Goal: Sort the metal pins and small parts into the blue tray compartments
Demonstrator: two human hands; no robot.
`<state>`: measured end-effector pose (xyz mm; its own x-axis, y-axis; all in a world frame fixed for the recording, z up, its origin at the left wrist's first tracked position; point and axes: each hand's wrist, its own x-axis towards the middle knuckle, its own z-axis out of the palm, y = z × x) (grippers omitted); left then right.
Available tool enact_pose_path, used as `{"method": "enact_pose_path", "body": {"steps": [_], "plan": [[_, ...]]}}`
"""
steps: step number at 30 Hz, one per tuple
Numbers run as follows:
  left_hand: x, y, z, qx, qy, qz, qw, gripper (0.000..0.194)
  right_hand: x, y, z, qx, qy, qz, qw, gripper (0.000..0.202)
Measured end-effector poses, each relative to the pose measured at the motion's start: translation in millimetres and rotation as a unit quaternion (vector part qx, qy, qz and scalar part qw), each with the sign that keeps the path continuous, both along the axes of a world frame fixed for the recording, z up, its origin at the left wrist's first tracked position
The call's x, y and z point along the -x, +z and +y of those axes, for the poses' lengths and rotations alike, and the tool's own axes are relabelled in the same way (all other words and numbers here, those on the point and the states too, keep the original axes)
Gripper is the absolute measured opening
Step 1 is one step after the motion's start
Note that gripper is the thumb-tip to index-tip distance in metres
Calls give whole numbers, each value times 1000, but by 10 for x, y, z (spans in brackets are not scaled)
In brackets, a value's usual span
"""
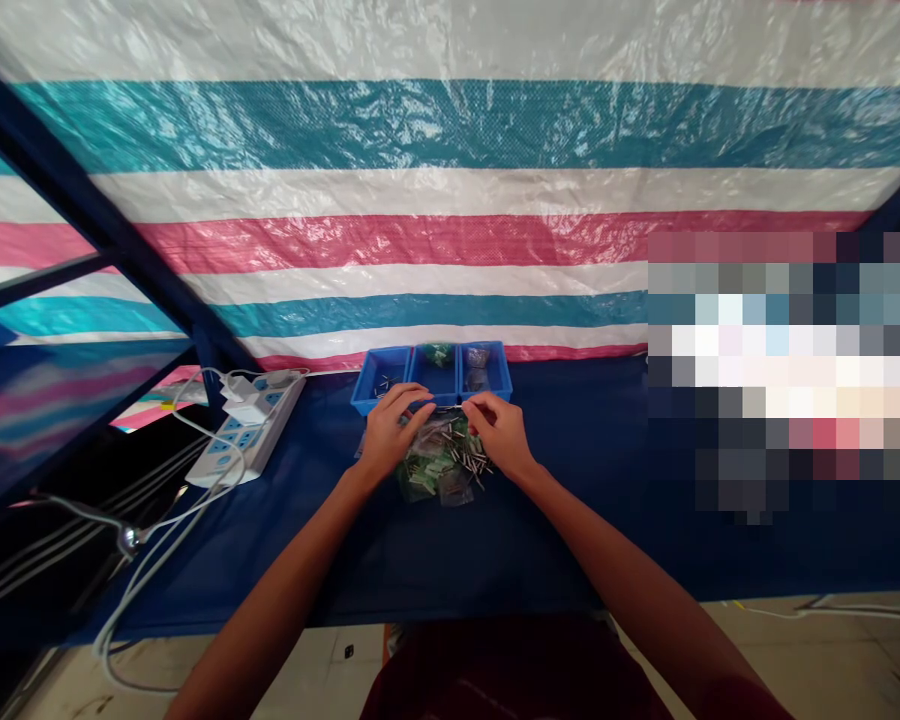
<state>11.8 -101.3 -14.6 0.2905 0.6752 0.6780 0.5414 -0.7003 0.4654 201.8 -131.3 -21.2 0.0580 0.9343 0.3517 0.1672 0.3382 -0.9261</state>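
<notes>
My left hand point(394, 428) and my right hand point(502, 432) are raised close together over a pile of small parts. A thin, light-coloured piece point(448, 406) spans the space between their fingertips, and each hand pinches an end of it. Its exact kind is too small to make out. Below lie many short metal pins point(474, 458), loosely heaped. Green pieces in clear plastic bags point(424, 470) sit beside them, along with a small clear bag point(456, 488) at the near edge of the heap.
Behind the hands stands a blue three-compartment tray point(356, 400), holding a few pins, a green bundle and clear bags. At left, a white power strip point(229, 450) with plugs and cables lies on the dark blue table point(570, 560). Striped sheeting point(420, 190) hangs behind; a blurred patch covers the right.
</notes>
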Motion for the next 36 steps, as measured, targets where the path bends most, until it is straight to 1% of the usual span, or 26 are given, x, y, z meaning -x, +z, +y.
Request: {"method": "enact_pose_path", "body": {"steps": [9,23,32,36], "plan": [[-21,50,-31,-6,-33,-7,999,14,2,-10,2,-4,3,12,1000,25],[-29,51,-30,29,-21,-25,999,16,5,-24,14,-7,11,20,1000,23],[-20,39,-22,40,-30,-28,998,17,4,-31,10,-7,18,18,1000,23],[-11,32,-16,47,-21,-27,998,17,6,-52,19,-3,20,17,1000,23]]}}
